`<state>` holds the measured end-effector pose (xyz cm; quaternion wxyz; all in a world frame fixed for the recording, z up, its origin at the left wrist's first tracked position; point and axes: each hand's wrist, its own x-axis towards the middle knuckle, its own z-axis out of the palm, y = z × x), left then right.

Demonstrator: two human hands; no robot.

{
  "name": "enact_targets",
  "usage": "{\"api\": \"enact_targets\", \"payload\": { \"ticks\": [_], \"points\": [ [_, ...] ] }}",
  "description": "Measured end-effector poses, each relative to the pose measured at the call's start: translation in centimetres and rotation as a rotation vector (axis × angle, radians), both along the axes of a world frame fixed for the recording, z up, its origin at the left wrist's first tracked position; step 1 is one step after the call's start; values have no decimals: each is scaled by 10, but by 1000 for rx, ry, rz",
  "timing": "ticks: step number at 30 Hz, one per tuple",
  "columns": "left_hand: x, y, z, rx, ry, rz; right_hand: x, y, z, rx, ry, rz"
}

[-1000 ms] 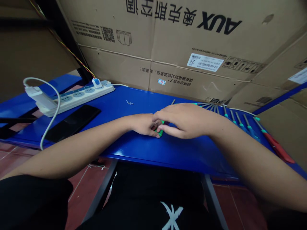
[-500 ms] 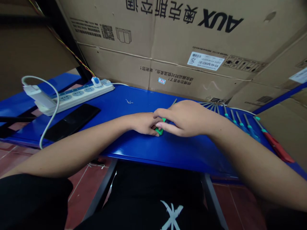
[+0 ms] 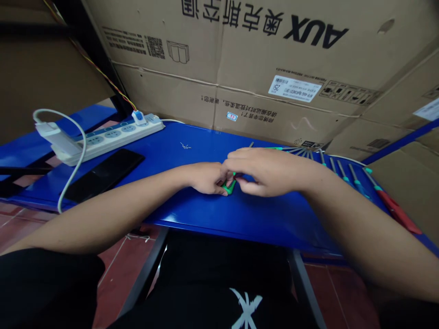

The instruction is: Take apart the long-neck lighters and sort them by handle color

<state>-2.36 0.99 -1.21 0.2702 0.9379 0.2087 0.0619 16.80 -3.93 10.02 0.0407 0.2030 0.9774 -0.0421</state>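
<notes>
On the blue table [image 3: 199,210], a small green object [image 3: 229,187] lies partly hidden beneath my fingers. My left hand [image 3: 208,177] is closed on its left side, thumb and fingertips against the green edge. Over its upper right part, my right hand [image 3: 262,171] has bent fingers pressed together; what they hold, if anything, is hidden. A grey rod tip [image 3: 251,145] shows just behind my right hand. Further right are several screwdrivers with thin shafts and teal-and-blue handles [image 3: 361,188].
A white power strip [image 3: 120,133] with a looped cable and a black phone [image 3: 104,174] lie at the left. Small thin pieces [image 3: 185,145] sit near the table's back. A large cardboard box [image 3: 247,55] stands behind. A red-handled tool [image 3: 399,212] is at the right.
My right hand's fingers have shifted and bent more over the green object, uncovering more of its lower right edge. My left hand has barely moved.
</notes>
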Motion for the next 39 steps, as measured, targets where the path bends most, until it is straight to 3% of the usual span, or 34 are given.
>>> {"api": "enact_targets", "payload": {
  "ticks": [5,9,13,17,22,27,32,39],
  "points": [
    [0,-3,3,19,52,38,0,2,-1,73,-45,-191],
    [0,-5,3,21,18,40,2,5,-3,-21,70,-36],
    [0,-4,2,23,39,42,2,4,-4,60,-22,-176],
    [0,-3,2,6,-5,28,0,0,-3,61,1,-72],
    [1,-3,3,20,59,34,-2,-3,-2,161,-68,-210],
    [0,-4,2,26,-74,-22,4,4,-6,-27,111,12],
    [-5,0,1,83,-95,-45,8,7,-9,-58,84,-30],
    [-9,5,1,95,-115,-61,5,4,-10,-25,97,35]
  ]
}}
